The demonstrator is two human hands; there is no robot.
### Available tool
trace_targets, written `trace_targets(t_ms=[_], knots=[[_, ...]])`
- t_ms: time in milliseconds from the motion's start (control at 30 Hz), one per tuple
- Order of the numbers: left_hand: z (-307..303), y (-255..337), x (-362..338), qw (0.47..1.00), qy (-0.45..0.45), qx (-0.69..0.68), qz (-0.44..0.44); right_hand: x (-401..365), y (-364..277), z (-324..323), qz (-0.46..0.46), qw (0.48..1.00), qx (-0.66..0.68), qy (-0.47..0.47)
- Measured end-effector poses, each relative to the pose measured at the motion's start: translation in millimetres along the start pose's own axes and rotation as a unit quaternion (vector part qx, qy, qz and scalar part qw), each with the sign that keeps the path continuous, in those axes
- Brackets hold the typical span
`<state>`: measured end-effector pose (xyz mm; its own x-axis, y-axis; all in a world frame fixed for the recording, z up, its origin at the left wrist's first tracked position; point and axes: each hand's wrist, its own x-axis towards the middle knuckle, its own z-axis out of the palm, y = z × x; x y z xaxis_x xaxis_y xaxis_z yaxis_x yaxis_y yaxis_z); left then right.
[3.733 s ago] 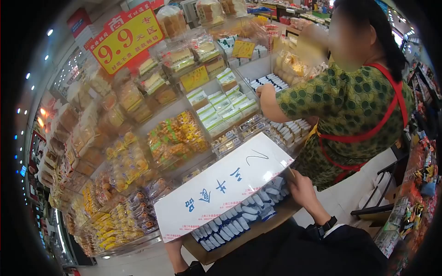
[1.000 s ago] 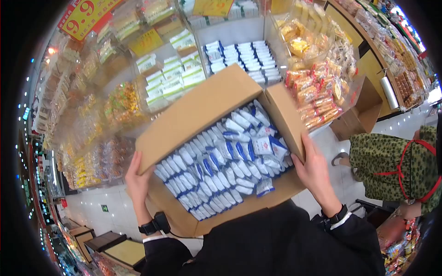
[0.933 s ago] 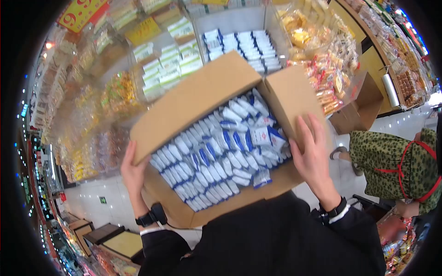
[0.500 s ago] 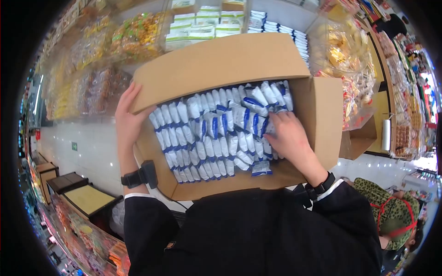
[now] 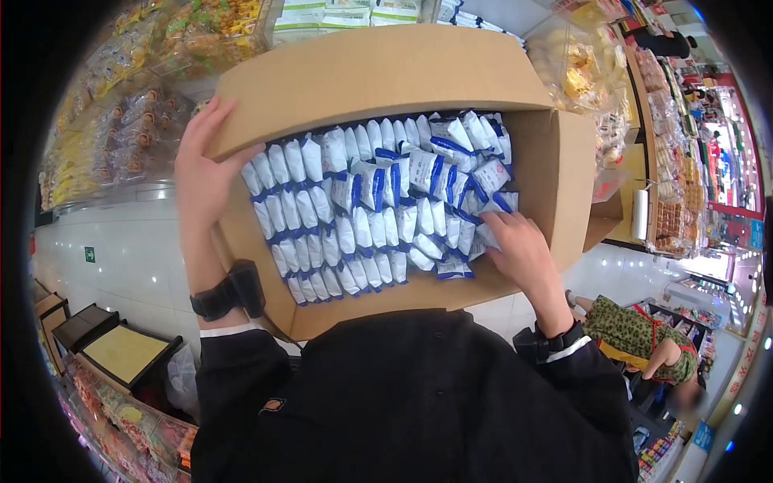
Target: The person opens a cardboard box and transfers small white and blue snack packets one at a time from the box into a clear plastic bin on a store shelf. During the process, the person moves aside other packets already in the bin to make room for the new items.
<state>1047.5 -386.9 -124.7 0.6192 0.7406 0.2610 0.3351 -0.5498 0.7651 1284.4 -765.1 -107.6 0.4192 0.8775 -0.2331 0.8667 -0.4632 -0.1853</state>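
Head camera shows me my right hand (image 5: 522, 248) inside the open cardboard box (image 5: 386, 76), at its right end, fingers bent onto the jumbled blue-and-white snack packets (image 5: 377, 224); I cannot tell whether it pinches one. Most packets lie to that hand's left, in rows along the box's long axis, each packet's length pointing roughly across the box. My left hand (image 5: 203, 169), farther from the jumble, grips the box's left edge, thumb apart from fingers.

Head-worn view (round-edged), looking steeply down, close over carton (image 5: 386, 74)
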Motion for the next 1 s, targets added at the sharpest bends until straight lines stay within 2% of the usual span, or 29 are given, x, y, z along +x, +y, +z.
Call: trace_targets(t_ms=[67, 100, 133, 167, 233, 367, 433, 467, 500, 533, 567, 667, 700, 767, 800, 833, 933, 1000], knots=[[3, 2, 0, 1.0, 0.004, -0.011, 0.005, -4, 2, -9, -0.017, 0.999, -0.037, 0.025], [5, 2, 0, 1.0, 0.012, -0.02, 0.011, -3, -1, -35, 0.061, 0.991, 0.115, -0.04], [6, 2, 1, 0.999, 0.015, -0.024, 0.014, -1, -2, -56, 0.136, 0.95, 0.263, -0.101], [-8, -11, 2, 1.0, 0.011, -0.014, 0.017, 3, -15, -64, 0.138, 0.951, 0.259, -0.094], [-8, -16, 2, 0.999, 0.018, -0.008, 0.031, 3, -4, -87, 0.074, 0.863, 0.497, 0.044], [-7, -17, 0, 1.0, 0.002, 0.005, 0.004, 41, 34, -142, 0.0, 0.858, 0.501, 0.116], [-9, -15, 0, 0.998, 0.013, 0.055, 0.02, 75, 53, -170, -0.003, 0.85, 0.512, 0.12], [-10, -13, 0, 0.999, 0.011, 0.042, 0.011, 96, 64, -177, -0.018, 0.86, 0.48, 0.172], [-7, -8, -1, 1.0, 0.006, 0.03, -0.001, 114, 77, -187, 0.004, 0.856, 0.485, 0.18], [-8, -5, 0, 0.999, 0.014, 0.042, 0.012, 143, 97, -186, -0.005, 0.841, 0.502, 0.202], [-9, -3, -1, 0.999, 0.006, 0.032, 0.001, 165, 87, -192, 0.014, 0.803, 0.561, 0.2], [-10, 0, -1, 1.0, 0.001, 0.019, -0.01, 246, 106, -176, -0.055, 0.84, 0.526, 0.118], [-9, 0, -1, 1.0, -0.004, 0.007, -0.015, 269, 111, -167, -0.044, 0.864, 0.495, 0.084], [-10, 2, 0, 1.0, -0.001, 0.0, -0.017, 305, 116, -158, -0.006, 0.953, 0.301, 0.045], [-9, 4, 1, 1.0, -0.003, -0.003, -0.022, 327, 127, -147, -0.04, 0.97, 0.233, 0.062], [-8, 5, 1, 1.0, -0.005, -0.007, -0.029, 347, 138, -133, -0.073, 0.981, 0.163, 0.077], [-9, 9, 1, 0.999, -0.01, 0.002, -0.047, 386, 157, -108, -0.134, 0.977, 0.124, 0.109], [-7, 10, 1, 0.998, -0.006, -0.011, -0.06, 398, 163, -100, -0.138, 0.98, 0.114, 0.086]])
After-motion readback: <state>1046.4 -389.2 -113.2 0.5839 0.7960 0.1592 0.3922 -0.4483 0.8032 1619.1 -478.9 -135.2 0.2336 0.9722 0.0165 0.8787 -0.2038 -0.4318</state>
